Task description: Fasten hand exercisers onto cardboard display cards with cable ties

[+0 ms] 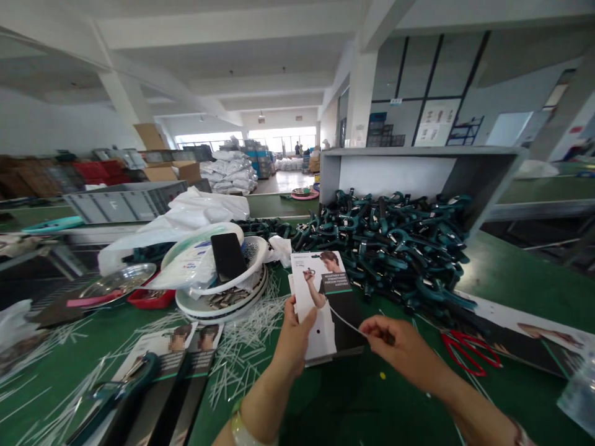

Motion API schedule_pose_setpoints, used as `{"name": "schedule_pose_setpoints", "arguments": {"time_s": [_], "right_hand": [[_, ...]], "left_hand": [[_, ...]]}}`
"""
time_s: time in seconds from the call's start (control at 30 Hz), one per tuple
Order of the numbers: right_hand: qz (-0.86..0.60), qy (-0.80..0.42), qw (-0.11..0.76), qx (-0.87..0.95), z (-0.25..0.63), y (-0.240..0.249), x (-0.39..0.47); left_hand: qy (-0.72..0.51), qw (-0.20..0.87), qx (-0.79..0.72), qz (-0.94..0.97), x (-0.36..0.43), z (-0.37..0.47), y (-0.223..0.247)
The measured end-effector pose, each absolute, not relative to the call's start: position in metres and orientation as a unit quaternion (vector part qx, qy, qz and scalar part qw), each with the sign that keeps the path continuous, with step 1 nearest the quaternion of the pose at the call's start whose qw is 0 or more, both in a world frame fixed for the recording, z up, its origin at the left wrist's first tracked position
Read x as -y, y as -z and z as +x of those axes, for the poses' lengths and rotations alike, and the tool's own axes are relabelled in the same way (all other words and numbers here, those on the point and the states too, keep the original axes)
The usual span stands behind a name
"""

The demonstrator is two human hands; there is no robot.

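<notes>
A stack of printed cards [346, 319] with a picture of a person stands tilted at the middle of the green table. My left hand [296, 331] grips its left edge, thumb on the front. A thin white strip [343, 319] runs across the card's face, and its right end is pinched between the fingertips of my right hand [388, 337]. Behind the cards lies a heap of dark green hand grips [395, 241], spilling from a tipped grey crate [495, 186]. Many loose white strips [242, 347] are scattered to the left of my left hand.
Red-handled scissors [470, 352] lie at right, near more printed card [525, 334]. On the left are white bowls of metal parts with a black phone [227, 257], a red tray [151, 298], and cards with a hand grip [134, 378]. A clear plastic item [579, 396] sits far right.
</notes>
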State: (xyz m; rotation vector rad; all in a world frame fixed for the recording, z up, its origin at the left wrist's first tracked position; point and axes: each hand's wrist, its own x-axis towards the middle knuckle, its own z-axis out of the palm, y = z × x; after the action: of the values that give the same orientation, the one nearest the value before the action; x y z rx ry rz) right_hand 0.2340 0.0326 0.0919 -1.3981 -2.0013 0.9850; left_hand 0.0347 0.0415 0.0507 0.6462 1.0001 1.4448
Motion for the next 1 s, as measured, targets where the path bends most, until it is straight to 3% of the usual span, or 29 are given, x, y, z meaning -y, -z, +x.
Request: {"name": "schedule_pose_setpoints", "arguments": {"time_s": [0.13,0.3,0.8,1.0], "right_hand": [[-0.506,-0.095,0.224,0.827,0.236,-0.092,-0.028],[-0.446,0.024,0.206,0.871,0.240,-0.093,-0.022],[-0.416,0.098,0.141,0.893,0.234,-0.128,-0.019],[-0.383,0.200,0.181,0.883,0.233,-0.134,-0.027]], "left_hand": [[-0.635,0.564,-0.449,0.278,-0.040,0.036,-0.051],[-0.645,0.557,-0.437,0.288,-0.041,0.036,-0.047],[-0.647,0.529,-0.427,0.346,-0.041,0.035,-0.045],[-0.644,0.546,-0.425,0.327,-0.032,0.039,-0.051]]}}
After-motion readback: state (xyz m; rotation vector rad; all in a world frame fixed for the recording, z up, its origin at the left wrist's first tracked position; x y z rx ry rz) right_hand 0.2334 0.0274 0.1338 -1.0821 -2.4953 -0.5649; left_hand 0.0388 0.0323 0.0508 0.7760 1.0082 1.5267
